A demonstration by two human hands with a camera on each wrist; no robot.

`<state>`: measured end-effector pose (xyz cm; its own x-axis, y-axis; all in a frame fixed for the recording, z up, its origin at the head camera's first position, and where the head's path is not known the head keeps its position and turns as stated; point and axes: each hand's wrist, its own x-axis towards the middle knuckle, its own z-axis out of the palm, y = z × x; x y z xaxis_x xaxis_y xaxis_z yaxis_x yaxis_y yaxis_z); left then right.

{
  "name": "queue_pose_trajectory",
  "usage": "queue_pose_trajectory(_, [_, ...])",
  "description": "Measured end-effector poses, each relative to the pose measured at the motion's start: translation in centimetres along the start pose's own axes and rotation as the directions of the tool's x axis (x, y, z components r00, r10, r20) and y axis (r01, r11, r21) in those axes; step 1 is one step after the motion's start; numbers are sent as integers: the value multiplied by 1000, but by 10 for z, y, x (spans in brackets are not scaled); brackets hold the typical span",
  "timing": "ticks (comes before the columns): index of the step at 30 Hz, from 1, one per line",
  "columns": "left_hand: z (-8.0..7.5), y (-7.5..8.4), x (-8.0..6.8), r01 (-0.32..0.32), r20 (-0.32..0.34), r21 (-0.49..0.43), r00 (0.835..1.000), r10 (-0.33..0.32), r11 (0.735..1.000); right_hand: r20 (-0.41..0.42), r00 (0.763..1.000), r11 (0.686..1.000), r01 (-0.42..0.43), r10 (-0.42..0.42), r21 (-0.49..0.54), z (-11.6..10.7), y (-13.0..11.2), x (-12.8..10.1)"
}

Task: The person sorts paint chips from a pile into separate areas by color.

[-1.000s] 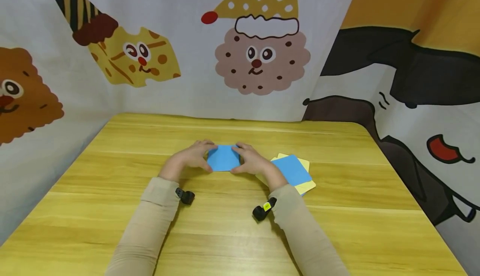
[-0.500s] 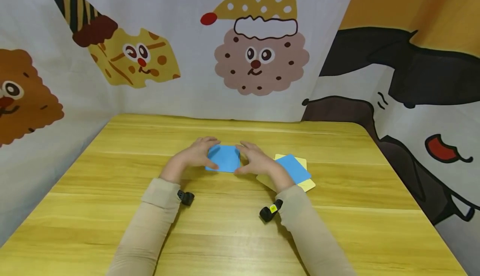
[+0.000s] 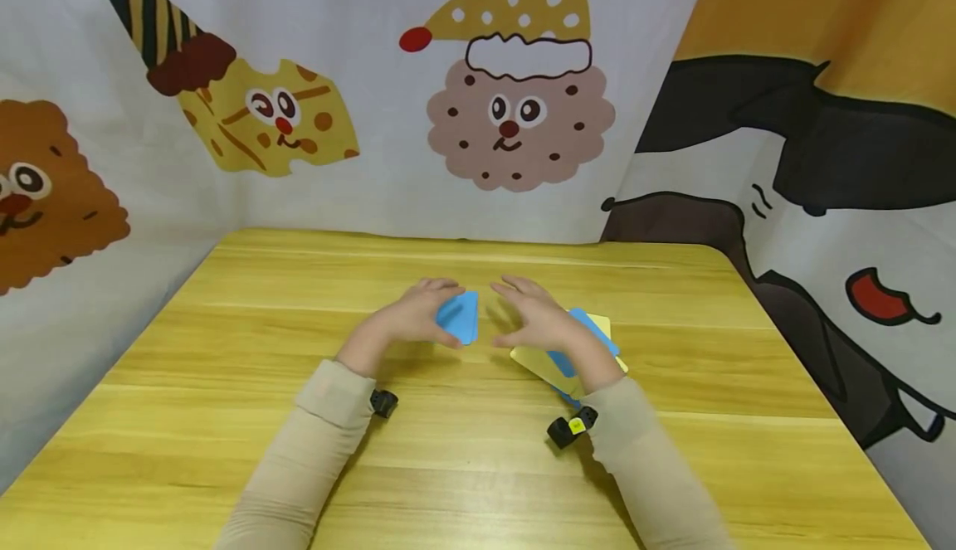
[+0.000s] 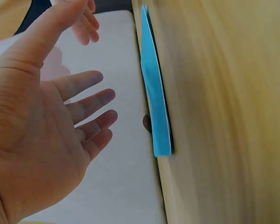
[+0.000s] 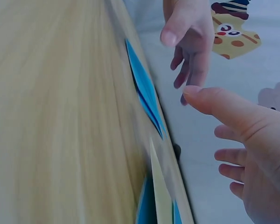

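A blue paper square (image 3: pixel 461 318) lies on the table, its left part hidden behind my left hand (image 3: pixel 418 311). That hand hovers over it, fingers spread and slightly bent, holding nothing; the left wrist view shows its bare palm beside the blue paper (image 4: pixel 155 102). In the right wrist view the blue paper (image 5: pixel 143 86) appears as thin layers slightly parted. Further right, my right hand (image 3: pixel 541 318) is raised with fingers apart and nothing between them. Beneath it and its wrist is a loose pile of yellow paper (image 3: pixel 534 361) and blue paper (image 3: pixel 596 333), partly covered by the arm.
The wooden table (image 3: pixel 463 467) runs back to a white curtain (image 3: pixel 388 201) printed with cartoon food figures. A small black camera sits on each wrist, the left one (image 3: pixel 384 403) and the right one (image 3: pixel 571 427).
Both hands were at the sides of the blue paper square. They have since come away from its edges and shifted right, the left now covering part of it, the right over the pile.
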<state>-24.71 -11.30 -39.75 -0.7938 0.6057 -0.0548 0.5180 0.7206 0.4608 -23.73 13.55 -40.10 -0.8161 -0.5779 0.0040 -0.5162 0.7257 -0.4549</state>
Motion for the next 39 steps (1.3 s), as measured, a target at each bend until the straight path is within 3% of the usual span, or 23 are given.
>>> queue_pose_trajectory(9, [14,27,11,-69,29,35,997,68,997,-13,1000,999,1,-2,-41,-14,25,-33])
queue_pose_trajectory(23, [35,76,28,-40,26,65,999,38,997,-46,999,999,-9,7,-34,-27,75,-76])
queue_pose_trajectory(31, [52,103,41,-16,11,89,1000,15,996,-9,1000,999,12,-12,-43,-31,88,-81])
queue_pose_trajectory(39, [64,115,53,26,56,123,998,-33,992,42,999,997,0,-4,79,-30,98,-79])
